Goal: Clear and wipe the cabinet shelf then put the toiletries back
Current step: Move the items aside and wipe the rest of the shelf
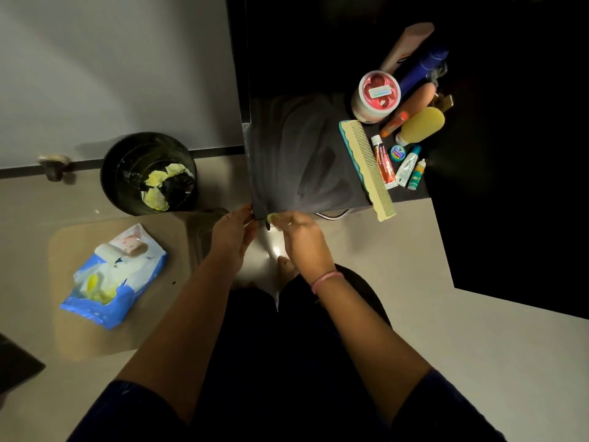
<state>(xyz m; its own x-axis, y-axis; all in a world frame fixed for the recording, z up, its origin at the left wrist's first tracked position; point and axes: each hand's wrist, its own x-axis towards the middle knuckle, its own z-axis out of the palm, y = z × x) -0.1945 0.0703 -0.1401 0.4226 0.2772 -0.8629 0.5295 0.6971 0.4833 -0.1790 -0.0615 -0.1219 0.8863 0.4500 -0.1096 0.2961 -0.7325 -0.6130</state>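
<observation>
Shelf (296, 154), a dark flat board, fills the middle of the view, its bare left part streaked with damp wipe marks and its near left corner between the two hands. Pale floor (398, 298) lies beneath it. A black bin (148, 173) stands on the floor to the left of the shelf, with crumpled yellow wipes inside. Nearer the person on the left lies a blue and white wipes pack (111, 275), opened, with a yellow sheet showing.

Toiletries crowd the right part of the shelf: a long comb (366, 167) with a teal spine runs along the inner side of the group, its near end hanging past the front edge. Behind it stands a round tub (376, 95) with a red lid. A yellow bottle (420, 126) lies tilted beside the tub. A red and white tube (384, 162) lies just beside the comb.

The left hand (234, 232) holds the shelf's near corner edge, fingers curled against it. The right hand (299, 237) pinches a yellow wipe (273, 217) against the front edge just beside the left hand; a pink band (326, 279) circles that wrist.
</observation>
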